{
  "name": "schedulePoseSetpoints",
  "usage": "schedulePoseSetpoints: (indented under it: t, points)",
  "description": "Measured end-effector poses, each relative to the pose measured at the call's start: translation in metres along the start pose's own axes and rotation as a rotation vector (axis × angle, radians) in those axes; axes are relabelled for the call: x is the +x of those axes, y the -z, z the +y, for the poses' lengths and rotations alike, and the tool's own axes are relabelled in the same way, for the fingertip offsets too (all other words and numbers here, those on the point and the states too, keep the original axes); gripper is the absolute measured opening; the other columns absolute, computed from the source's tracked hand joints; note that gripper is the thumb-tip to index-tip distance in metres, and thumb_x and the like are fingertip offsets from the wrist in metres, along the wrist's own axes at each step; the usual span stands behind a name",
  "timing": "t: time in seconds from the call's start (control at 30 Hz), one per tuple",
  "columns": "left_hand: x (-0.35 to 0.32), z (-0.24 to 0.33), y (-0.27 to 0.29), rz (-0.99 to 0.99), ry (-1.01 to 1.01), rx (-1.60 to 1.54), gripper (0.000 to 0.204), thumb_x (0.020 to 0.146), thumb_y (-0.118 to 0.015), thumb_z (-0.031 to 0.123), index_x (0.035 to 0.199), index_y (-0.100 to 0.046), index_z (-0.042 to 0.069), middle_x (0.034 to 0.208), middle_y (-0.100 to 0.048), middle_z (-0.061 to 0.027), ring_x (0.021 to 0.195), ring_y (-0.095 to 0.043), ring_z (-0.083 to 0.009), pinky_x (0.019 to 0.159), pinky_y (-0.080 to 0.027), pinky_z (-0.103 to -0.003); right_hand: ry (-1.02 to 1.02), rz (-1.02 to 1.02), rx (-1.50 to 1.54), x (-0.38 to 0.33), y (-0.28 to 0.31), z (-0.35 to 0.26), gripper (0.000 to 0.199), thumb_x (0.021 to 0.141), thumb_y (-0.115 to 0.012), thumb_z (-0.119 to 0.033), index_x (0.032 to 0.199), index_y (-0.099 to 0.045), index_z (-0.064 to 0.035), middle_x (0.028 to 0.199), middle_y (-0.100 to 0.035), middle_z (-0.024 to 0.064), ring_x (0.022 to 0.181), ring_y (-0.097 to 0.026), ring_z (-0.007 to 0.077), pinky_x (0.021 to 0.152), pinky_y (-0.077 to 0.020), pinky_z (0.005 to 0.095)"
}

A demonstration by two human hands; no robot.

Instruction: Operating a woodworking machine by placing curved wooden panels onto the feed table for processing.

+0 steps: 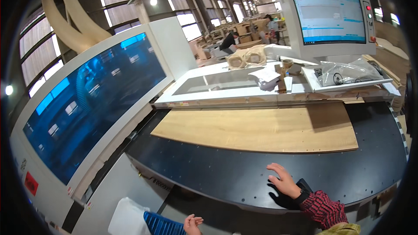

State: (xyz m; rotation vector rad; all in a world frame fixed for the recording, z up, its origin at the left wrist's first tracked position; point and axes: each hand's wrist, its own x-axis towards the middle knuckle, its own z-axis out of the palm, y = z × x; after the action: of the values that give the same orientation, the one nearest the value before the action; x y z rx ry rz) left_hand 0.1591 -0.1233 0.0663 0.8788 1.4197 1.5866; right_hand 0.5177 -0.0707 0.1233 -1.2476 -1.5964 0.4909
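Observation:
My right hand [285, 180] lies flat with fingers spread on the black machine bed [217, 165], near its front edge; a red plaid sleeve and a dark wrist band show behind it. My left hand [192, 225] hangs low at the bottom edge with fingers loosely curled, holding nothing, beside a blue ribbed object [161, 225]. A light wooden panel [261, 128] lies on the bed, an arm's reach beyond my right hand.
A large white machine housing with a blue window [91, 100] stands at left. A monitor [328, 17] rises at the back right, above a white shelf [244, 91] with tape rolls, papers and a plastic bag. Other people work far behind.

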Motion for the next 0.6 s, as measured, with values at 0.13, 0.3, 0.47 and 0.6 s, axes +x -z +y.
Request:
schedulePoseSetpoints:
  t: [0.13,0.3,0.47,0.6]
  points:
    - [0.065,0.024,-0.042,-0.027,-0.187,0.053,0.019,0.085,-0.046,0.011,0.099,-0.053,-0.001,0.085,-0.058,-0.0076,0.078,-0.055,-0.0143,0.071,-0.043,-0.025,-0.021,0.1,-0.202,0.017,0.016,0.006,0.034,0.076,-0.055,-0.013,0.108,-0.05,-0.0049,0.114,-0.049,0.0143,0.113,-0.04,0.0319,0.094,-0.0321,0.0386]
    - [0.133,0.034,-0.077,-0.076,-0.279,0.039,0.021,0.084,-0.045,0.004,0.103,-0.052,-0.003,0.096,-0.057,-0.0102,0.089,-0.053,-0.0176,0.079,-0.042,-0.028,-0.065,0.162,-0.433,0.061,0.0,0.053,0.036,0.073,-0.057,-0.018,0.106,-0.051,-0.0031,0.112,-0.049,0.0168,0.11,-0.04,0.035,0.09,-0.0343,0.0425]
    - [0.18,0.035,-0.09,-0.236,-0.244,0.093,0.025,0.086,-0.042,0.012,0.107,-0.05,0.0,0.102,-0.056,-0.0108,0.093,-0.053,-0.0197,0.083,-0.042,-0.03,-0.071,0.174,-0.865,0.117,-0.041,0.103,0.037,0.075,-0.056,-0.027,0.105,-0.052,-0.0044,0.112,-0.048,0.0174,0.11,-0.039,0.034,0.088,-0.0341,0.0437]
    - [0.224,0.007,-0.076,-0.376,-0.138,0.021,0.022,0.084,-0.045,0.003,0.103,-0.051,-0.004,0.097,-0.057,-0.0111,0.092,-0.053,-0.0189,0.081,-0.041,-0.028,-0.157,0.12,-0.961,0.121,-0.077,0.12,0.043,0.079,-0.051,-0.034,0.111,-0.051,-0.0058,0.118,-0.045,0.0184,0.115,-0.037,0.0335,0.091,-0.0306,0.0438]
